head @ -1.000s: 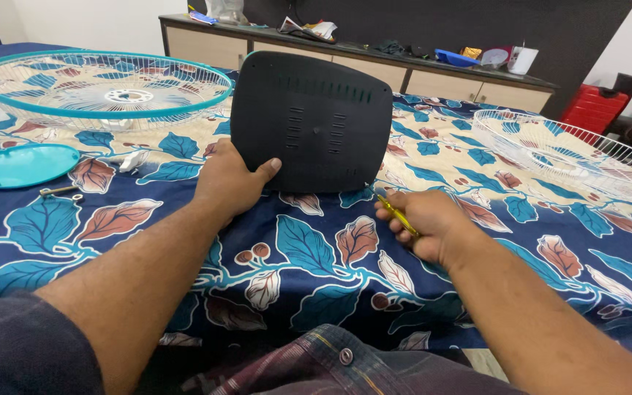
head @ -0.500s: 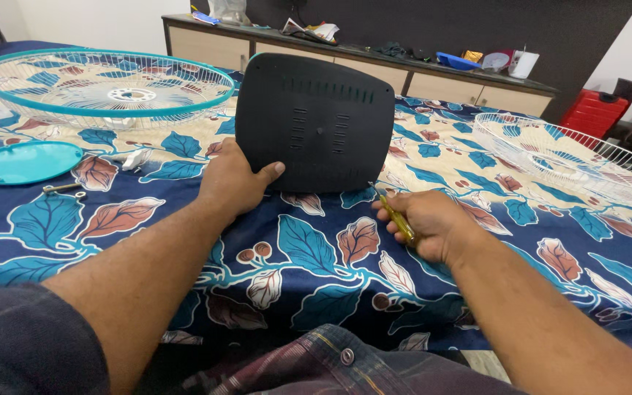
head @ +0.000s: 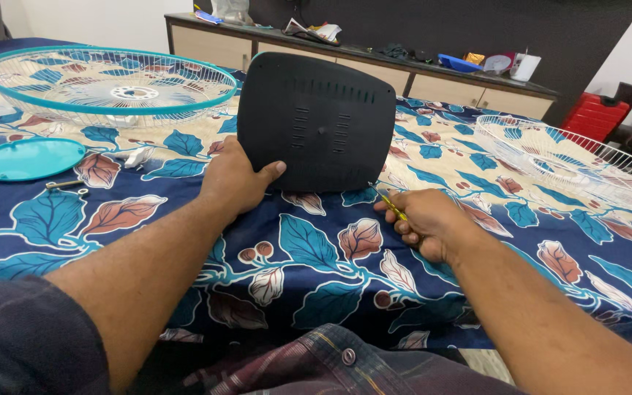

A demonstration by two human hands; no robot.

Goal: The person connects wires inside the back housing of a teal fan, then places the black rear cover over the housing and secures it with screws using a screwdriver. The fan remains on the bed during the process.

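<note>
A tabletop (head: 309, 256) draped in a dark blue cloth printed with teal and brown leaves fills most of the view. On its far left lies a round wire fan guard with a teal rim (head: 107, 84). A second guard, a white wire fan guard (head: 572, 157), lies at the far right, partly cut off by the frame. Behind the tabletop, along the dark wall, runs a long low cabinet (head: 374, 69) with clutter on top. A red chair (head: 597, 117) stands at the far right.

Near the middle of the tabletop stands a black plastic panel (head: 316, 124), a rounded rectangle propped upright on its lower edge, with rows of small vent slots facing the camera. The left hand (head: 235, 179) steadies it at the lower left corner: the thumb lies across the panel's front face, and the remaining fingers go behind the panel, out of sight. The grip of this hand is loose, a bracing hold and not a tight clasp.

On the near left sits a flat teal round cap (head: 27, 157), well apart from the panel, with a small crumpled white scrap (head: 137, 156) between them.

The right hand (head: 426, 219) rests on the cloth just right of the panel's lower right corner, its grip curled closed around a thin yellow-handled screwdriver (head: 389, 205). The tool's tip points toward the panel's bottom edge; whether it touches cannot be told.

A small screw (head: 64, 184) lies just near of the teal cap.
</note>
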